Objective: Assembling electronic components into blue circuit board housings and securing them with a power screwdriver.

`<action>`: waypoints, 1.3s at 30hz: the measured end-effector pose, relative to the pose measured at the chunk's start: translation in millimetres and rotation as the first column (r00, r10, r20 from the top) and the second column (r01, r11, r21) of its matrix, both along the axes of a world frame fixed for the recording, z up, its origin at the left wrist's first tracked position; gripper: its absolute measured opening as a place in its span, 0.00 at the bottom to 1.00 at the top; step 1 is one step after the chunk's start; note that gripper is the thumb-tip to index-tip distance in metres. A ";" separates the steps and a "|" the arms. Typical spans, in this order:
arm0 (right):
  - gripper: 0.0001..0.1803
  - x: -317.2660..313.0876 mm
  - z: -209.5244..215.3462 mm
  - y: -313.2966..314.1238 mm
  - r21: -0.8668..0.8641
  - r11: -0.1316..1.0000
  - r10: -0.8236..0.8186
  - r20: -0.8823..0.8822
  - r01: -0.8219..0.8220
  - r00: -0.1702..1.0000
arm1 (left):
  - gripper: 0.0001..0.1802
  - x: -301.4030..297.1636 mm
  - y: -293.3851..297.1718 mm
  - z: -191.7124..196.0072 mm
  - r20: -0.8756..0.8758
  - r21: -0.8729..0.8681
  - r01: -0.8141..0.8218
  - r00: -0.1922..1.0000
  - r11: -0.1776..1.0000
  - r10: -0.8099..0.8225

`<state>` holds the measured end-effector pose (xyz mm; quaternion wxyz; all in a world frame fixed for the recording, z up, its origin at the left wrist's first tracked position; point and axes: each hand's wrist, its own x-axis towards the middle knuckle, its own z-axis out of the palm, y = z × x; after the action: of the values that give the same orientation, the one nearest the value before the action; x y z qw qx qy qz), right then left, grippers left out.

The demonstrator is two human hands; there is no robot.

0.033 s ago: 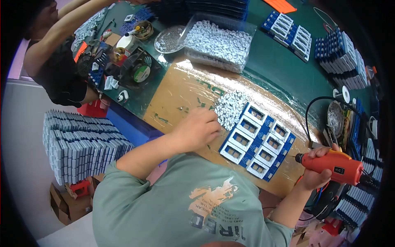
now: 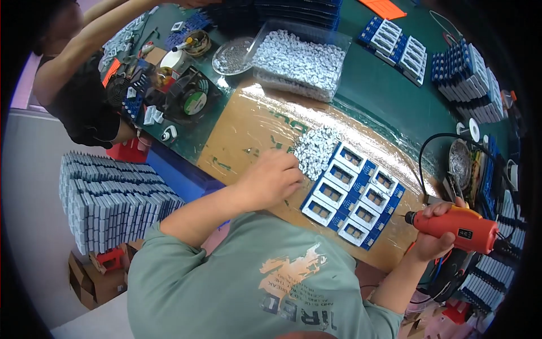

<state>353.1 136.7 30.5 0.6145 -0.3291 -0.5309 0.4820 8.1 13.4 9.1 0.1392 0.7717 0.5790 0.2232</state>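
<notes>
My left hand (image 2: 272, 178) has its fingers curled together at the near left edge of a heap of small white pieces (image 2: 317, 153). What its fingertips hold, if anything, is hidden. Right of that heap lies a blue circuit-board panel (image 2: 345, 204) bearing two rows of white rectangular frames (image 2: 329, 192) with openings in the middle. My right hand (image 2: 436, 240) is wrapped round an orange electric screwdriver (image 2: 473, 230). The tool's black nose points left, toward the panel's right edge, and is apart from it.
Brown cardboard (image 2: 226, 148) covers the near bench. Beyond it stand a clear bin (image 2: 345, 73) of white pieces and a round metal dish (image 2: 217, 63). Stacked framed boards (image 2: 466, 85) rise at right, others (image 2: 113, 203) at lower left. A black cable (image 2: 423, 148) loops near the screwdriver. A co-worker's arm (image 2: 79, 59) reaches in.
</notes>
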 end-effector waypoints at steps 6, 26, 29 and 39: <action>0.51 -3.5 2.3 5.2 0.003 1.000 0.022 -0.019 -0.022 1.000 | 0.04 0.7 4.3 5.3 0.026 0.021 -0.030 0.999 0.999 0.029; 0.52 -5.6 6.3 4.7 -0.020 0.999 -0.029 -0.014 0.029 0.999 | 0.06 0.8 7.4 13.7 0.089 -0.059 0.016 0.996 0.998 -0.011; 0.52 -5.1 5.8 5.3 -0.020 0.999 -0.035 -0.030 0.035 0.999 | 0.06 0.4 7.3 14.0 0.078 -0.089 0.029 0.997 0.996 -0.022; 0.48 -1.6 2.9 3.4 0.015 1.000 0.018 -0.061 -0.017 0.998 | 0.05 -0.7 5.3 7.9 0.075 -0.010 0.011 0.997 1.000 -0.010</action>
<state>351.5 140.1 33.4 0.6285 -0.3051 -0.5182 0.4934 7.4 18.7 17.0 0.1662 0.7649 0.5706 0.2484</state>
